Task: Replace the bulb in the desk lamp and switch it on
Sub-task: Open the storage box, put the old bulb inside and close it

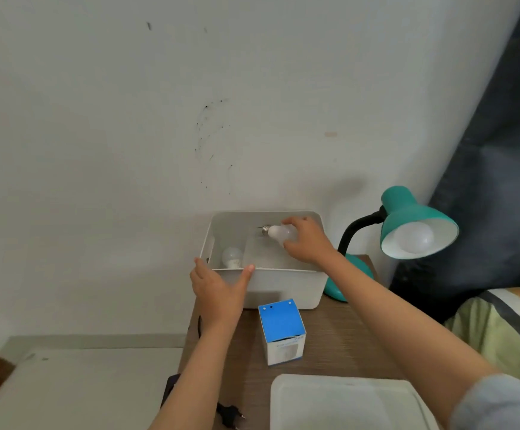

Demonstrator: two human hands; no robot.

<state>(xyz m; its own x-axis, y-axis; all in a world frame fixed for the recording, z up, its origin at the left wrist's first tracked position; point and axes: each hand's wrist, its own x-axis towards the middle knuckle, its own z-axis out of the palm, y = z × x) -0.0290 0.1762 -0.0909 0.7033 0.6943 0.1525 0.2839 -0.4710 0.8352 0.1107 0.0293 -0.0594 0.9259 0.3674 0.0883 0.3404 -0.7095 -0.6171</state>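
A teal desk lamp [407, 218] stands at the right of the wooden table, its shade tilted toward me with a white bulb [413, 238] seated in it. My right hand [306, 240] holds a second white bulb [278, 232] sideways over the open white bin [283, 287], its metal screw base pointing left. A third bulb [231, 256] lies in the bin's left corner. My left hand [220, 288] rests on the bin's near left rim, thumb and fingers spread against the wall.
A blue-and-white bulb box [282, 332] stands upright in front of the bin. A white lid [345, 401] lies at the near edge. A black plug [230, 414] and cord [199, 325] hang at the table's left side. A dark curtain and bedding fill the right.
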